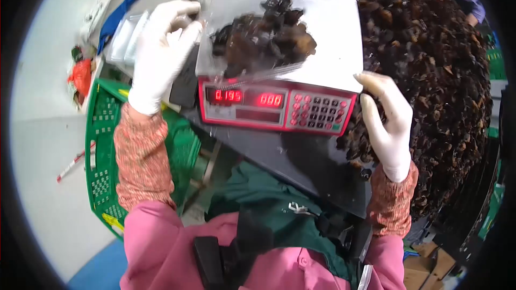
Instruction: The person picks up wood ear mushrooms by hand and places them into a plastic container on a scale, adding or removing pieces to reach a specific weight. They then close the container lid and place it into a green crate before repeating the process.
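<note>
A pale floor runs down the left of my view, with a green basket standing on it, and a huge pile of dark brown pieces fills the right. Between them I have a dark table bearing a red-and-white scale, whose lit red digits I read as 0.195 and 000. The clear bag lies on the scale's white tray, toward its left half. Its film is thin, shiny and creased, with a loose front edge crossing the tray's rim just above the display. Through it I see a lumpy clump, nearly black in places, amber-brown at its right end, with glossy curled pieces on top. Both hands I watch wear white gloves. The left hand is beside the bag, fingers bent and thumb a little apart; I cannot tell whether it grips any film. The right hand is at the tray's right front corner, thumb and forefinger parted, holding nothing I can see.
</note>
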{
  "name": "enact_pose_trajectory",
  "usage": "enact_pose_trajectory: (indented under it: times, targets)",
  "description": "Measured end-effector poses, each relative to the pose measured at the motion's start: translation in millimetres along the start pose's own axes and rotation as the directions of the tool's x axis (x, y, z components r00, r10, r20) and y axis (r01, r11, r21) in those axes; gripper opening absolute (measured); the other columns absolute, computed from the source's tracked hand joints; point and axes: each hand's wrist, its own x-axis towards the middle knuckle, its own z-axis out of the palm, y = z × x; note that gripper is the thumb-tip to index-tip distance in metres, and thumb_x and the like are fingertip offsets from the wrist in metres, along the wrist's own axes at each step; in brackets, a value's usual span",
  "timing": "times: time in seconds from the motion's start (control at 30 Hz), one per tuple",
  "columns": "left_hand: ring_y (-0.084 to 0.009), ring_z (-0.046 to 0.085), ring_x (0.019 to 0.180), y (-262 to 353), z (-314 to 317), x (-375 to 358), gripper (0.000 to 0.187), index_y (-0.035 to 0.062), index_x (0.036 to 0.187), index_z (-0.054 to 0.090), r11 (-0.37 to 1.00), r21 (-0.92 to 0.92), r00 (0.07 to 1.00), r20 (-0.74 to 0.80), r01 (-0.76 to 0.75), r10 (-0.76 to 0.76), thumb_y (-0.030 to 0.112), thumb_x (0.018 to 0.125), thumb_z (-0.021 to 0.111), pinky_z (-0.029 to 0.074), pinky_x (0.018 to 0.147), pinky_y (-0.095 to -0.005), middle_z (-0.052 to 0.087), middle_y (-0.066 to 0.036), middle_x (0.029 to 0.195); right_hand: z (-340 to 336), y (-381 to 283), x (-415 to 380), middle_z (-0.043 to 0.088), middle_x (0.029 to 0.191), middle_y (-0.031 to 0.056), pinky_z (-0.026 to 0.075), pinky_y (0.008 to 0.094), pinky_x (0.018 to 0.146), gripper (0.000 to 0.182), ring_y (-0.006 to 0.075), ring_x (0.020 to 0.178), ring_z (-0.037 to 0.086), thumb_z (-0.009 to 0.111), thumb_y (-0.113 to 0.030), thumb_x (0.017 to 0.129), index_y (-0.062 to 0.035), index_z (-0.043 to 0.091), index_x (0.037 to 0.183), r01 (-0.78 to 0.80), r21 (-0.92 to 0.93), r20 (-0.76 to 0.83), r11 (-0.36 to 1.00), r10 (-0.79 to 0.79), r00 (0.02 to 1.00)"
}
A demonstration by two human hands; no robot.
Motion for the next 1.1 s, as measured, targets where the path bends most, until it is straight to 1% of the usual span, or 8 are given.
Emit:
enact_pose_trajectory:
  times: [0.2,0.4,0.6,0.73,0.8,0.93,1.0,1.1]
  targets:
    - [-0.0046,0.059,0.085,-12.0,-28.7,-37.6,0.035,0.0022,0.132,0.065,0.954,0.215,0.977,-0.004,0.208,-0.212,0.014,0.100,0.068,0.047,0.075,-0.0196,0.071,0.000,0.103,49.4,-20.1,49.7,0.070,0.117,0.0136,0.055,0.0384,0.088,0.031,0.0313,0.105,0.067,0.072,-0.001,0.086,-0.0024,0.069,0.117,0.355,-0.128,-0.055,0.926,-0.364,0.930]
    - [-0.0033,0.054,0.056,2.0,-16.6,-67.1,0.031,-0.0001,0.120,0.068,0.858,-0.075,0.855,0.169,0.508,-0.491,0.024,0.102,0.064,0.042,0.050,-0.0191,0.071,-0.004,0.085,79.4,-19.1,58.8,0.070,0.114,0.0118,0.055,0.0392,0.088,0.024,0.0299,0.100,0.068,0.069,-0.012,0.093,-0.0032,0.070,0.115,0.431,-0.101,0.037,0.897,-0.429,0.902]
    - [-0.0086,0.057,0.046,5.9,-4.8,-76.7,0.039,-0.0023,0.106,0.071,0.630,-0.348,0.714,0.445,0.695,-0.541,0.035,0.104,0.060,0.038,0.040,-0.0188,0.073,-0.013,0.078,36.3,18.1,96.1,0.074,0.116,0.0131,0.054,0.0323,0.096,0.031,0.0206,0.107,0.069,0.055,-0.019,0.106,0.0044,0.070,0.122,0.004,0.651,-0.189,0.759,0.157,0.969]
    - [-0.0089,0.054,0.048,2.0,11.2,-74.0,0.030,-0.0026,0.105,0.070,0.476,-0.520,0.704,0.524,0.710,-0.478,0.026,0.101,0.064,0.038,0.041,-0.0194,0.070,-0.011,0.076,61.0,75.0,142.7,0.064,0.131,0.0216,0.050,0.0401,0.109,0.043,0.0307,0.121,0.064,0.050,-0.023,0.108,0.0070,0.054,0.140,-0.357,0.781,0.183,0.512,0.360,0.915]
    - [-0.0088,0.054,0.049,-6.3,11.4,-73.3,0.026,-0.0021,0.103,0.069,0.421,-0.585,0.720,0.545,0.693,-0.429,0.023,0.101,0.063,0.039,0.042,-0.0197,0.068,-0.010,0.074,84.5,96.7,161.3,0.053,0.145,0.0264,0.045,0.0412,0.113,0.064,0.0341,0.133,0.054,0.048,-0.035,0.109,0.0058,0.031,0.155,-0.409,0.863,0.354,0.296,0.224,0.908]
    - [-0.0097,0.055,0.049,-8.0,6.3,-69.7,0.020,-0.0020,0.102,0.068,0.351,-0.554,0.653,0.592,0.755,-0.471,0.017,0.099,0.063,0.040,0.041,-0.0204,0.068,-0.010,0.073,87.5,57.9,175.9,0.055,0.147,0.0208,0.040,0.0388,0.114,0.064,0.0297,0.136,0.053,0.043,-0.043,0.109,0.0054,0.039,0.151,-0.349,0.927,0.310,0.137,0.244,0.919]
    - [-0.0139,0.057,0.047,-12.3,3.7,-70.8,0.044,-0.0044,0.104,0.068,0.361,-0.551,0.657,0.589,0.753,-0.470,0.038,0.105,0.055,0.040,0.039,-0.0224,0.071,-0.015,0.077,64.8,62.4,156.5,0.070,0.125,0.0141,0.038,0.0355,0.112,0.053,0.0208,0.127,0.057,0.055,-0.043,0.105,-0.0006,0.059,0.136,-0.189,0.943,0.178,0.273,0.064,0.982]
    - [-0.0189,0.060,0.046,-14.8,-3.8,-70.7,0.079,-0.0072,0.107,0.067,0.241,-0.603,0.642,0.641,0.761,-0.422,0.065,0.105,0.037,0.040,0.036,-0.0246,0.072,-0.020,0.081,37.1,42.9,103.6,0.073,0.108,0.0110,0.047,0.0309,0.093,0.041,0.0157,0.105,0.064,0.063,-0.039,0.101,-0.0042,0.069,0.121,-0.215,0.435,0.181,0.875,0.149,0.972]
